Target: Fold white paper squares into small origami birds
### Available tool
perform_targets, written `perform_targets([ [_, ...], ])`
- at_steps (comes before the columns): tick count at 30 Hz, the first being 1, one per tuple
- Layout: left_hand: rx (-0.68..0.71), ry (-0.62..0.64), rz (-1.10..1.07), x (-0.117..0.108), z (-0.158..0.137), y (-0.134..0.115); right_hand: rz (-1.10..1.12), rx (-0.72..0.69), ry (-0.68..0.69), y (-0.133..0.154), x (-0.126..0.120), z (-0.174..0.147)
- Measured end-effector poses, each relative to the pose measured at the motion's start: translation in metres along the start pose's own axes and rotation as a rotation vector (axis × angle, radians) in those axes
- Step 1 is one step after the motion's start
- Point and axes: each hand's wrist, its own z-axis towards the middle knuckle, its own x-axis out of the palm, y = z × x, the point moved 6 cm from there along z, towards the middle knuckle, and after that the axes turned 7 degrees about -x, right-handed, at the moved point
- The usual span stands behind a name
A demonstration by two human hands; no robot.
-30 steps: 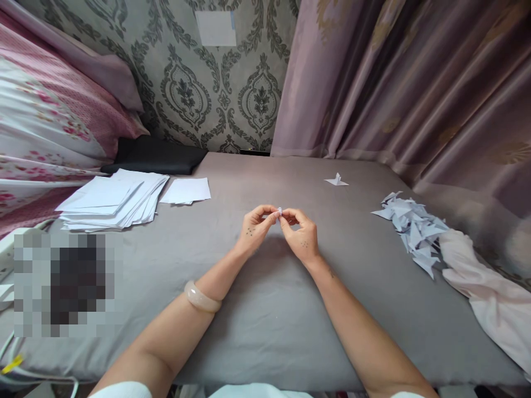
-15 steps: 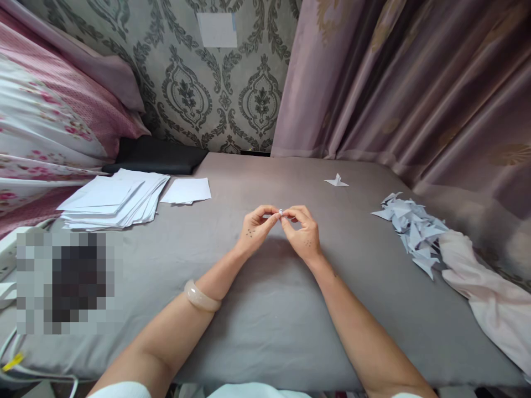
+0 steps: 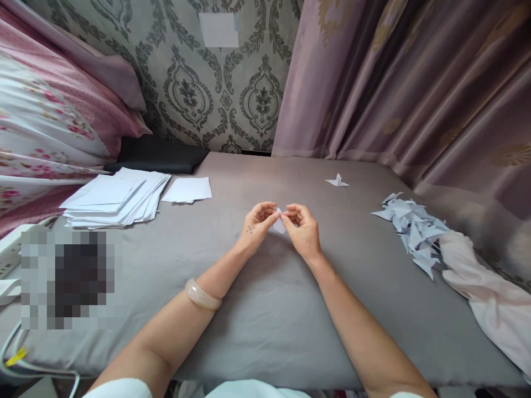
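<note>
Between my fingertips is a small piece of folded white paper (image 3: pixel 279 223), held above the middle of the grey-covered table. My left hand (image 3: pixel 258 225) pinches its left side between thumb and forefinger. The opposite side is pinched by my right hand (image 3: pixel 302 228). Both hands meet at the paper's upper tip, and a pale flap hangs below the thumbs. My fingers partly cover the paper, so its full shape is hidden. A single folded paper crane (image 3: pixel 338 181) stands farther back, to the right of my hands.
Stacked white paper sheets (image 3: pixel 112 196) lie at left, beside a smaller stack (image 3: pixel 187 189). A heap of folded paper cranes (image 3: pixel 412 226) lies at right against a pale cloth (image 3: pixel 477 282). A black folded item (image 3: pixel 160 155) is at the back left; a power strip (image 3: pixel 10 251) sits at the left edge.
More of the folded paper now shows, with a flap hanging below my thumbs where only a tiny tip was visible before. My hands stay in nearly the same place.
</note>
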Motion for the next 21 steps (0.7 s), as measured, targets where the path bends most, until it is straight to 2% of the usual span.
perform_targets([
  [4,-0.153,-0.007,0.036,-0.002,-0.001,0.007,-0.023,0.004,0.031,0.004,0.001,0.000],
  [6,-0.217,-0.025,0.033,-0.004,0.000,0.011,0.010,0.048,0.041,0.004,0.002,0.001],
  [10,-0.279,-0.076,-0.098,-0.009,0.002,0.014,0.235,0.333,0.042,-0.007,0.002,-0.001],
  [13,-0.279,-0.108,-0.157,-0.011,0.004,0.014,0.337,0.509,0.153,-0.013,0.008,-0.006],
  [16,-0.266,-0.122,-0.151,-0.013,0.005,0.014,0.307,0.487,0.234,-0.012,0.013,-0.009],
  [21,-0.231,-0.119,-0.125,-0.015,0.006,0.017,0.254,0.464,0.214,-0.010,0.014,-0.010],
])
